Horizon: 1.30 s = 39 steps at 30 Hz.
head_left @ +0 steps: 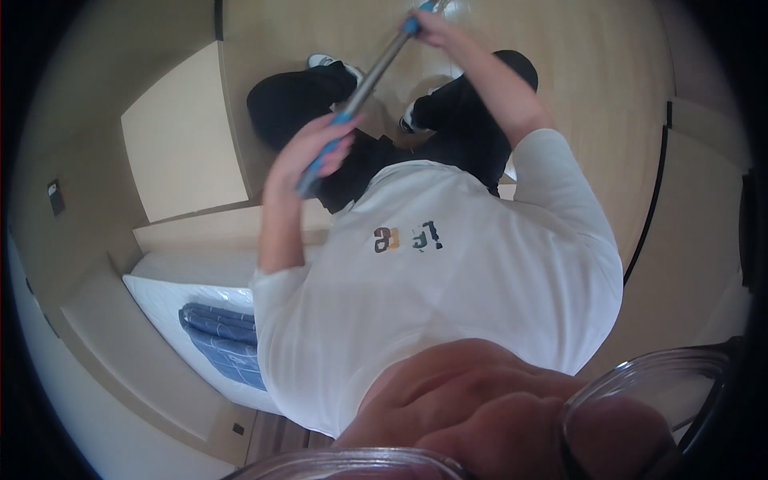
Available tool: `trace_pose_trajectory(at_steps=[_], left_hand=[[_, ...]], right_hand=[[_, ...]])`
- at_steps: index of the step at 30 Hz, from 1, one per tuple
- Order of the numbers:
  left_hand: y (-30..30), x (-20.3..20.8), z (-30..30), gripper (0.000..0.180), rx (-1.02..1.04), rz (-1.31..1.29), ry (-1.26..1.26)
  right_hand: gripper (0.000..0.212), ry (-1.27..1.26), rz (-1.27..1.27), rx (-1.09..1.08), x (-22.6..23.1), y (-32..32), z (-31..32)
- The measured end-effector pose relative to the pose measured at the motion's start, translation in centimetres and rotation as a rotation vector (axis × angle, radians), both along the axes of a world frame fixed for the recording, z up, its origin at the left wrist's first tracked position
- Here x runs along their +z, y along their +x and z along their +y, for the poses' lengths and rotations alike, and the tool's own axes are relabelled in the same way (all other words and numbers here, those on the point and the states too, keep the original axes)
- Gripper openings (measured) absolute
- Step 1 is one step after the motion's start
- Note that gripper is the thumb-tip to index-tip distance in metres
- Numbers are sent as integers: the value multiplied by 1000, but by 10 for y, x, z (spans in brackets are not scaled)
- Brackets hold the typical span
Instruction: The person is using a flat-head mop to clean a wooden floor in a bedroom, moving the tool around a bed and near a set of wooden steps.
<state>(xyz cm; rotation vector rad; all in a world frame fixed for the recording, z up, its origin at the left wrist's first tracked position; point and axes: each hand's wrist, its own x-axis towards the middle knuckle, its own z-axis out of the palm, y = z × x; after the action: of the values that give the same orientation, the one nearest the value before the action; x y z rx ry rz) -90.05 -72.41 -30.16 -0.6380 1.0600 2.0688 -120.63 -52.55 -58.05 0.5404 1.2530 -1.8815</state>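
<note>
A long grey metal pole (376,74) with blue sections slants across the space in front of me, over my knees. Around its blue end, on the near left, my left hand (318,146) is wrapped, slightly blurred. Farther out and to the right, my right hand (433,30) grips the pole by another blue part. Past that hand the pole runs out of the top edge, so what it carries at its far end cannot be made out. My legs in black trousers (292,108) are bent and spread beneath it.
Pale wood flooring (592,72) spreads ahead and to the right. On my left stand a light wooden panel (184,136) and a white mattress (160,288) bearing a folded blue checked cloth (224,340). A wall with dark skirting (652,216) runs along the right.
</note>
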Motion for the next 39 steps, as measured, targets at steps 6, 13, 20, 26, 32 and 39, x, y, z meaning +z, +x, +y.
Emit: trace_pose_trajectory(at_steps=[6, 13, 20, 26, 32, 39], left_hand=[[195, 142, -111, 31, -620, -13, -1198], [247, 176, -81, 34, -389, -259, -921], [57, 19, 42, 31, -13, 48, -165], [-68, -32, 172, 13, 4, -77, 162], [28, -3, -23, 24, 132, -91, 30], [313, 216, -91, 40, -44, -171, -985]], right_hand=[[12, -302, -357, 28, 114, 246, -106], [15, -370, -469, 270, 134, 289, -78], [18, 157, 217, 235, -6, 22, 29], [14, 410, 432, 57, 14, -67, 92], [41, -122, -65, 173, 29, 48, -6], [25, -645, -940, 585, 166, 316, -100]])
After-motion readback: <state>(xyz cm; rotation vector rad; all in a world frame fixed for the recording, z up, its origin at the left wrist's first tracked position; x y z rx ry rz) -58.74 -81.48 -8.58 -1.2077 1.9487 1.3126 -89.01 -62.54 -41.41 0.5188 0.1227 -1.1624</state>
